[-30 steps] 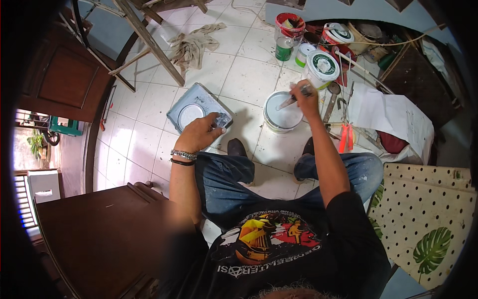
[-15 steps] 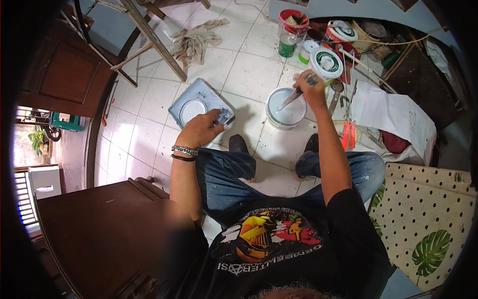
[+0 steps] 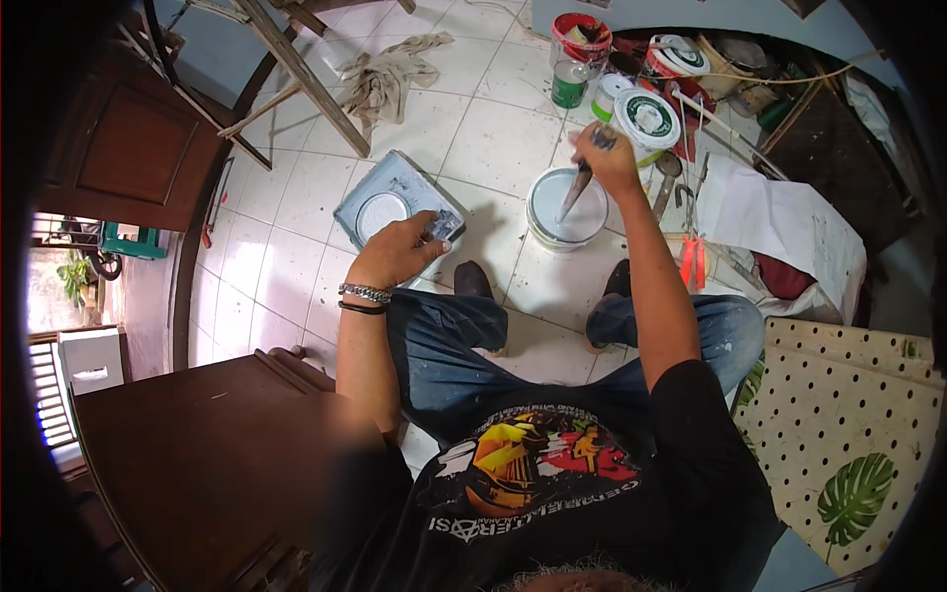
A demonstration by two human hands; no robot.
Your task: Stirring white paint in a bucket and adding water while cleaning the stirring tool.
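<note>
My right hand (image 3: 607,163) is closed round a brownish, paint-smeared stirring stick (image 3: 575,192). The stick slants down into a round white bucket (image 3: 565,245) holding pale grey-blue paint (image 3: 582,212). What the stick is made of, I cannot make out. Over the near right corner of a blue-grey paint tray (image 3: 347,214), my left hand (image 3: 398,249) hangs with bent fingers and the thumb apart, apparently holding nothing. Whether it touches the tray is unclear. A round whitish lid or dish (image 3: 383,215) lies in the tray.
Paint tubs, including a white lidded one (image 3: 649,116) and a red bucket (image 3: 582,37), crowd the far right. A grey rag (image 3: 400,74) lies near wooden trestle legs (image 3: 316,89). Brown wooden furniture (image 3: 207,424) stands at left, a white sheet (image 3: 760,217) at right.
The stirring stick has swung more upright in the paint, and my right hand has shifted slightly left and farther away. My left hand is nearly still.
</note>
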